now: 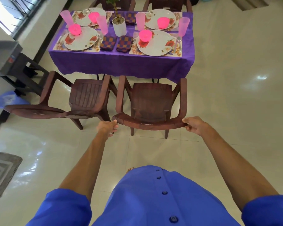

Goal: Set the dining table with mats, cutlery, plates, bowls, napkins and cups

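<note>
both hands (106, 126) grip the chair (151, 101) (backrest ends).

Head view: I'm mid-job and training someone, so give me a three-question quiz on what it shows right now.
1. True or false: both hands grip the top rail of the right brown chair.
2. How many pink bowls sit on plates on the purple table? A) two B) four C) six
3. Fill in: the white plant pot stands at the table's ____.

Key:
1. True: left hand and right hand hold its two ends.
2. B, for instance the nearest bowl.
3. Centre, between the place settings.
</note>
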`<action>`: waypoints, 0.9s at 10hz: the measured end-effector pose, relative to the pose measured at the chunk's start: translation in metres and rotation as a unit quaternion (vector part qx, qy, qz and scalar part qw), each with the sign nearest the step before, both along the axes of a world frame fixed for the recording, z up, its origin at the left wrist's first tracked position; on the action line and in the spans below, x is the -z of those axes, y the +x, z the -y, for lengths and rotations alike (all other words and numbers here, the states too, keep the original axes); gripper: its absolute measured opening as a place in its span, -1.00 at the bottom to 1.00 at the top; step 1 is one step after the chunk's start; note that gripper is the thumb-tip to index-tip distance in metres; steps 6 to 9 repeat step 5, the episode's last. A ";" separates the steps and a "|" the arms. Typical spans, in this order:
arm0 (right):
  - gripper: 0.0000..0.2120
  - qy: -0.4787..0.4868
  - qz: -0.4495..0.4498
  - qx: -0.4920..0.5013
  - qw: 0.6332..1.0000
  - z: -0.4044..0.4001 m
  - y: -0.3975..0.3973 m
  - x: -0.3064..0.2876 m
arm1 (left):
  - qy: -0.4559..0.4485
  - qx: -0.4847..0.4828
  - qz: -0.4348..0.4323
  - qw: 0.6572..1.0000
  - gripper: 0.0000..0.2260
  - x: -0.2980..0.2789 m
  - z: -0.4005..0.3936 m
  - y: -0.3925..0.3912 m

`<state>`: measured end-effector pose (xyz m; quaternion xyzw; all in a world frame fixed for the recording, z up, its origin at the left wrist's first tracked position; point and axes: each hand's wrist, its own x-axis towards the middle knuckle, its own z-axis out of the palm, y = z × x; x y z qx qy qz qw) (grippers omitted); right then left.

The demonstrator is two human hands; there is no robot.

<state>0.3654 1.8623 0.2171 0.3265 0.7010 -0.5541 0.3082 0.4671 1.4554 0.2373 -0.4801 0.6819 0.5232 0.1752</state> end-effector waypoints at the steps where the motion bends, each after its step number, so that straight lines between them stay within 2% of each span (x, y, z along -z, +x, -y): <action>1: -0.94 -0.004 0.002 -0.007 1.000 0.000 0.001 -0.002 | -0.020 -0.001 0.000 1.000 -0.79 -0.004 -0.006 0.001; 3: -0.89 0.012 -0.019 0.005 1.000 0.001 0.005 0.003 | -0.062 0.000 -0.017 0.998 -0.78 -0.004 -0.017 0.002; 4: -0.79 0.169 -0.095 -0.107 0.975 0.004 0.015 0.000 | -0.066 -0.006 -0.060 0.996 -0.80 0.000 -0.014 0.007; 5: -0.72 0.364 -0.225 -0.242 0.871 0.015 0.025 -0.012 | -0.095 -0.007 -0.117 0.989 -0.77 -0.007 -0.001 0.011; 9: -0.72 0.364 -0.225 -0.242 0.871 0.015 0.025 -0.012 | -0.095 -0.007 -0.117 0.989 -0.77 -0.007 -0.001 0.011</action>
